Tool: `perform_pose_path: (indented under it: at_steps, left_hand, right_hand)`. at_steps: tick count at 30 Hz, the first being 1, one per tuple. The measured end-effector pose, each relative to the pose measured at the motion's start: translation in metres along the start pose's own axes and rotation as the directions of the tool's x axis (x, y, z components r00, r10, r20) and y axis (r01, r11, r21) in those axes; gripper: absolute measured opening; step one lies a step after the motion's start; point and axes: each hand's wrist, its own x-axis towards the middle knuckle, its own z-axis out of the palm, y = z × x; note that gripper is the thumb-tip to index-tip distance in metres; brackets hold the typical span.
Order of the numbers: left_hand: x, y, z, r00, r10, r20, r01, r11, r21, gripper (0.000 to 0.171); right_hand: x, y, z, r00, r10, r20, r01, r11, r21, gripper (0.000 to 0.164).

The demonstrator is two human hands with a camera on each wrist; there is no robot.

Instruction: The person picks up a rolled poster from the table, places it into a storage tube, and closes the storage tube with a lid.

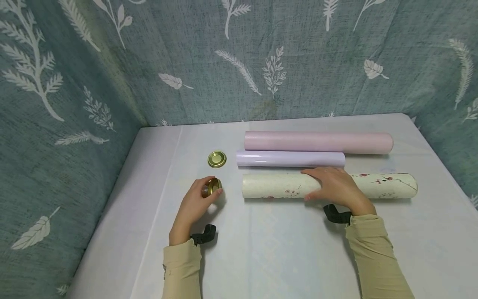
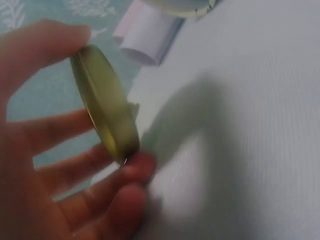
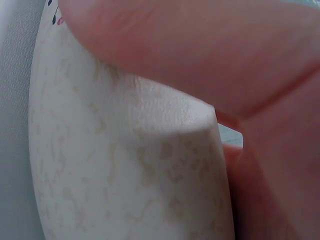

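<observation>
"Gold disc (image 1: pixel 214 186): where is it held?"
"Left of the floral roll (image 1: pixel 274 186), rim-pinched by the left hand (image 1: pixel 196 202); the roll is gripped by the right hand (image 1: pixel 337 187)."
"Risk?"
"It could be dropped if the pinch is loosened."

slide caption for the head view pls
Left hand holds one lid, right hand grips the floral roll, two plain rolls beyond.

Head view bright, soft-shadowed; wrist views dimmer, gold lid (image 2: pixel 106 97) blurred.

Seemingly screened-off booth: leaf-print drapes (image 1: pixel 306 62) behind and either side of white-covered table (image 1: pixel 284 249).
</observation>
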Motion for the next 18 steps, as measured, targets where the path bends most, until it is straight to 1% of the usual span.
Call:
perform_pose_path:
  at_steps: [4,6,10,12,15,18]
  left_hand:
    - [0.002,0.003,0.004,0.999,0.020,0.039,-0.014,0.988,-0.156,0.060]
    - [0.002,0.004,0.005,0.999,0.020,0.048,-0.009,0.978,-0.208,0.058]
    - [0.003,0.005,0.006,0.999,0.026,0.047,-0.014,0.969,-0.246,0.057]
    - [0.004,0.006,0.006,0.997,0.036,0.063,-0.018,0.962,-0.271,0.055]
    - [0.003,0.010,0.005,0.993,0.046,0.112,-0.008,0.947,-0.322,0.053]
    - [0.000,0.021,0.003,0.983,0.058,0.171,0.008,0.932,-0.363,0.051]
  right_hand:
    - [0.000,0.001,0.000,1.000,-0.011,-0.009,0.011,1.000,-0.002,0.075]
    - [-0.001,0.002,0.000,1.000,-0.014,-0.007,0.014,1.000,-0.001,0.075]
    - [-0.001,0.003,0.001,1.000,-0.016,-0.006,0.016,1.000,0.002,0.075]
    - [0.000,0.003,0.001,1.000,-0.019,-0.006,0.019,1.000,0.003,0.075]
    - [0.002,0.002,0.000,1.000,-0.022,0.001,0.022,1.000,0.003,0.075]
    - [0.003,0.000,0.000,1.000,-0.025,0.015,0.025,1.000,0.008,0.075]
